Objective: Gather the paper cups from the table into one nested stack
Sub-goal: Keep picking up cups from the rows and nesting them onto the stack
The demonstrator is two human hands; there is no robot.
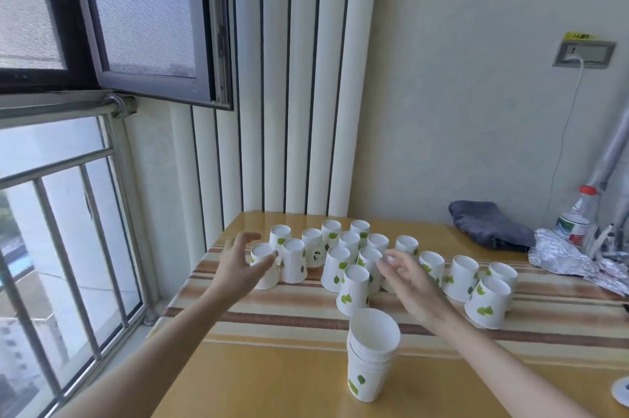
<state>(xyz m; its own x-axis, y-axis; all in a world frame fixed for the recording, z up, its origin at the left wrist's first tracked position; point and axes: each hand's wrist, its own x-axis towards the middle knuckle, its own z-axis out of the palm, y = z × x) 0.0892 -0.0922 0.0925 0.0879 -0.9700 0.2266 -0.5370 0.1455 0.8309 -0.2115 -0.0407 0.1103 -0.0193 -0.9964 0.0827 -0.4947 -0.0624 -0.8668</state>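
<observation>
Several white paper cups with green leaf prints stand upside down across the wooden table (272, 380). Near the front stands an upright nested stack of cups (371, 354). My left hand (238, 264) reaches over the far-left cup (263, 269), its fingers spread around the cup's top, and I cannot tell whether they touch it. My right hand (405, 276) hovers over the middle of the group with its fingers apart, beside an upturned cup (354, 290) and partly hiding another cup behind it. Neither hand holds anything.
A striped cloth runner (544, 322) lies under the cups. At the back right are a folded grey cloth (486, 223), crumpled foil (565, 257) and a plastic bottle (578, 216). A window with railings (68, 213) is close on the left.
</observation>
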